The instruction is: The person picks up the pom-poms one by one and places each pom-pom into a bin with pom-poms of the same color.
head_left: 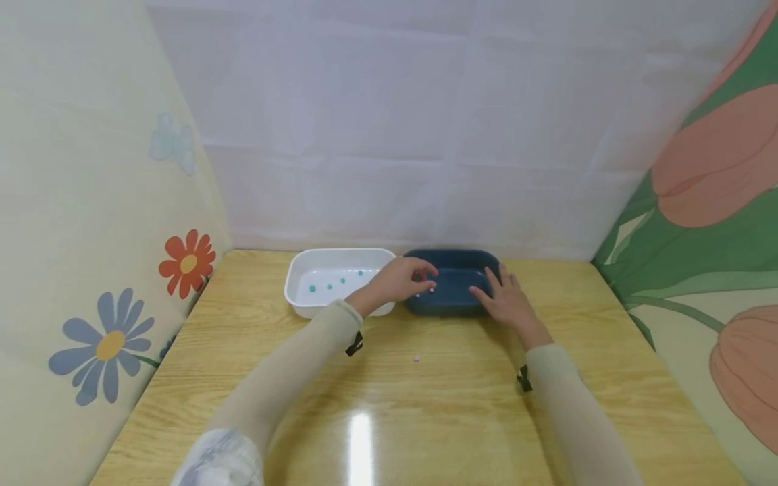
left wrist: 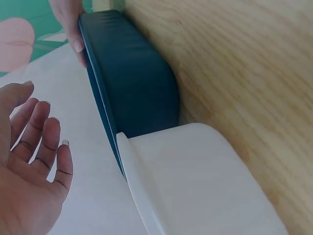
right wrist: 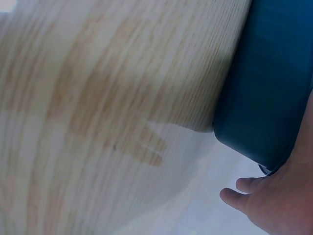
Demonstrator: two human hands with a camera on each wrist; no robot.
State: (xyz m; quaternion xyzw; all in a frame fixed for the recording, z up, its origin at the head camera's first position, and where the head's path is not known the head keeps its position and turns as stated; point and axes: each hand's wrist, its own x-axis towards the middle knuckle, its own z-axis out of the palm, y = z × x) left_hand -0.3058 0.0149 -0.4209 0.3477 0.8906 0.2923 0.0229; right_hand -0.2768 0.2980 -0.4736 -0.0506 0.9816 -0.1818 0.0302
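Two small trays stand side by side at the back of the table, a white one (head_left: 292,287) on the left and a dark blue one (head_left: 452,310) on the right. Several small teal balls (head_left: 313,288) lie in the white tray. Over the spot where the trays meet is my left hand (head_left: 396,280); its fingers are loosely bent, with nothing between them in the left wrist view. Tiny pale pink balls (head_left: 432,290) show below its fingertips at the dark blue tray. My right hand (head_left: 509,302) rests at that tray's right end, fingers spread and fairly straight over the rim.
One pale pink ball (head_left: 416,359) lies on the wooden table (head_left: 462,418) in front of the trays. A white cloth (head_left: 389,121) hangs right behind them. Flower-printed cloths (head_left: 109,344) flank the table on both sides.
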